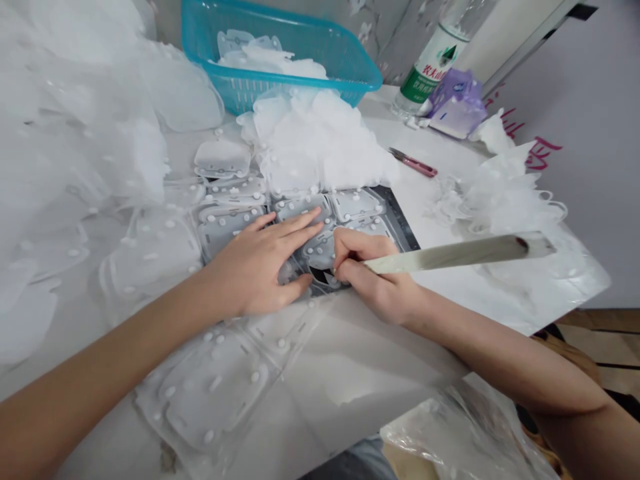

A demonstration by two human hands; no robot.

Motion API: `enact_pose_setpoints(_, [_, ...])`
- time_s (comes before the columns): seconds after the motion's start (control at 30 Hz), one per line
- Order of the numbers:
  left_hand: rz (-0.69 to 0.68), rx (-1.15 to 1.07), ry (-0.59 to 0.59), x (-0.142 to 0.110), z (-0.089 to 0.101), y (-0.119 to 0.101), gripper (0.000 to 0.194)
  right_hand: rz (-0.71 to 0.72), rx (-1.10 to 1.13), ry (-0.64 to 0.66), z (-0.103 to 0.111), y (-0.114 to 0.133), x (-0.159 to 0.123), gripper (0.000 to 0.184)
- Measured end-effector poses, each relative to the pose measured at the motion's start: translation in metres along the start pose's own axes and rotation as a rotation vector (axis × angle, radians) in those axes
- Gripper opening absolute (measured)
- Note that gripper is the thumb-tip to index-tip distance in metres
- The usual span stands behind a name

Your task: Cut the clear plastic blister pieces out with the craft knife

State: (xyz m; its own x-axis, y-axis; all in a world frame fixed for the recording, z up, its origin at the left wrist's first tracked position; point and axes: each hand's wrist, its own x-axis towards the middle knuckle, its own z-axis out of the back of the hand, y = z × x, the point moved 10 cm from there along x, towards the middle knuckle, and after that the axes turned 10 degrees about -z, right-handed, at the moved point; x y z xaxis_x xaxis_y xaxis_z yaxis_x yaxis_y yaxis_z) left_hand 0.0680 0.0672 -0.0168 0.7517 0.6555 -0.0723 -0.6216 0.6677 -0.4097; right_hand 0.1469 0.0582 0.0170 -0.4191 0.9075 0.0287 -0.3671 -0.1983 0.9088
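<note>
Plastic bag (pixel 460 433) lay nearest, well below fingers of right hand (pixel 375 280); those fingers were clamped together on long pale stick (pixel 450 255), tip hidden. Fingers of left hand (pixel 255 263) lay spread flat, pinning studded sheet (pixel 320 250) on black mat (pixel 400 223), holding it steady beside stick tip.

white plastic heap (pixel 310 143) blocking ahead, blue basket (pixel 350 60) behind, gap by scissors (pixel 413 162)
</note>
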Motion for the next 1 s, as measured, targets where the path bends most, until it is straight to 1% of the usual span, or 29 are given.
enact_pose_setpoints(0.27, [0.009,0.003,0.004,0.000,0.001,-0.001,0.065,-0.005,0.014,-0.017,0.001,-0.002,0.000,0.020])
enact_pose_setpoints(0.5, [0.002,-0.027,-0.018,-0.001,0.002,0.000,0.067,-0.054,0.072,-0.049,0.005,-0.007,0.002,0.019])
enact_pose_setpoints(0.63, [0.016,-0.045,-0.011,0.000,0.000,0.002,0.066,-0.072,0.110,-0.053,0.005,-0.007,0.004,0.018])
enact_pose_setpoints(0.7, [0.021,-0.045,-0.011,0.001,0.000,0.002,0.066,-0.101,0.167,-0.038,0.004,-0.009,0.006,0.018])
enact_pose_setpoints(0.83, [0.018,-0.021,-0.007,0.001,0.001,0.000,0.067,-0.191,0.364,-0.026,0.004,-0.021,0.009,0.019])
enact_pose_setpoints(1.0, [0.013,-0.020,-0.006,0.001,0.002,-0.001,0.065,-0.183,0.511,0.066,-0.006,-0.025,0.010,0.014])
